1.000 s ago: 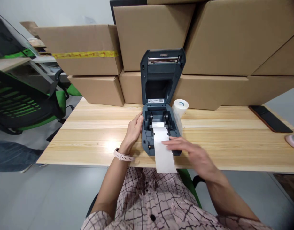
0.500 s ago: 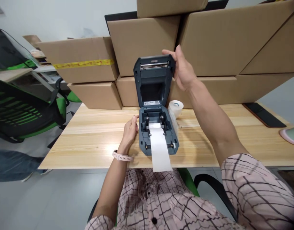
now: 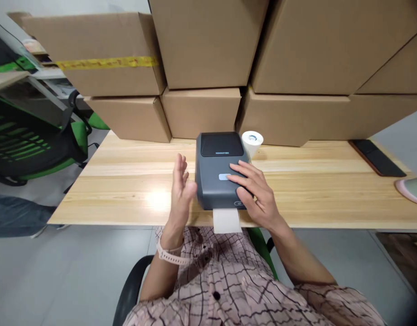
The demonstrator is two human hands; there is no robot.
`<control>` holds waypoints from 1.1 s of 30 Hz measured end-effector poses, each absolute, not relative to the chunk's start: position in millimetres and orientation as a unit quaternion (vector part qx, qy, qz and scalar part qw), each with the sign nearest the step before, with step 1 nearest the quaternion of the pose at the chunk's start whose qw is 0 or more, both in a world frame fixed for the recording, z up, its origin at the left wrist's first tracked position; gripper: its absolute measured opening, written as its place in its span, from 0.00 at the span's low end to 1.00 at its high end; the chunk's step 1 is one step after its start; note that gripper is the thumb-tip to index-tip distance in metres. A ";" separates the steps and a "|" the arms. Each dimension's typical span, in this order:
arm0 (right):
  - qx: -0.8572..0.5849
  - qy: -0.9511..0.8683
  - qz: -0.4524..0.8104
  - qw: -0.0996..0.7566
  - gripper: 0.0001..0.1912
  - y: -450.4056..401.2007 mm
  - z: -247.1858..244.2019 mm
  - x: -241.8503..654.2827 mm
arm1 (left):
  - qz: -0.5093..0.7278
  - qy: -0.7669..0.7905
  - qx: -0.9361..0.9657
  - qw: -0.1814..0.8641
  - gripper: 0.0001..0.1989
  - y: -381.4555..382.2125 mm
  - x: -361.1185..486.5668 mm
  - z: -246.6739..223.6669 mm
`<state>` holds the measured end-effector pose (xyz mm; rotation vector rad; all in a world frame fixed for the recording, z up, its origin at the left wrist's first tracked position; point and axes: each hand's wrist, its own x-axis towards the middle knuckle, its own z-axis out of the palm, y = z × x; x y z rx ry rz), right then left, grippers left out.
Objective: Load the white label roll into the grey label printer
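The dark grey, boxy plastic printer (image 3: 208, 192) sits with its lid down near the front edge of the pale wood-grained counter (image 3: 127, 181). Pale blue capitals run below its glossy black window (image 3: 220, 142) (too small and soft to read with certainty), and an outlined oval badge (image 3: 239, 203) marks the front, its content illegible. The right hand (image 3: 261, 197) lies spread on the lid, gripping nothing, a fingertip at the light-blue rounded panel (image 3: 222, 177). The left hand (image 3: 181, 192) is open beside the printer's left side; whether its thumb touches cannot be told. A blank white paper strip (image 3: 226, 221) juts from the front. Just beside the printer, rear right, stands a white paper roll (image 3: 252, 144). Yellow tape (image 3: 106, 63) on a brown cardboard box (image 3: 93, 38) carries unreadable reddish marks.
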<state>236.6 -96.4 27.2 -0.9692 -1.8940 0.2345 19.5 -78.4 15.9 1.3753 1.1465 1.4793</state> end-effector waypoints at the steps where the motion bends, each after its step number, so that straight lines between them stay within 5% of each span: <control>1: -0.405 -0.767 0.087 0.491 0.17 -98.6 20.1 233.3 | 0.566 0.461 0.548 0.409 0.45 -86.9 23.8 14.4; 4: -0.406 -0.735 0.059 0.539 0.19 -98.8 5.5 224.7 | 0.523 0.483 0.544 0.444 0.51 -101.3 34.5 8.7; 16: -0.417 -0.708 0.036 0.568 0.20 -96.6 -4.3 217.0 | 0.566 0.466 0.523 0.435 0.43 -102.6 47.2 -4.5; 21: -0.433 -0.708 0.042 0.556 0.20 -96.0 -3.4 217.3 | 0.659 0.533 0.440 0.297 0.17 -147.1 48.4 -23.1; 29: -0.426 -0.703 0.031 0.570 0.19 -94.8 -6.9 217.2 | 0.381 0.473 0.389 0.693 0.27 -162.9 48.9 -3.1; 33: -0.413 -0.715 0.036 0.563 0.19 -95.0 -5.2 220.1 | 0.386 0.506 0.461 0.619 0.28 -156.6 51.5 5.6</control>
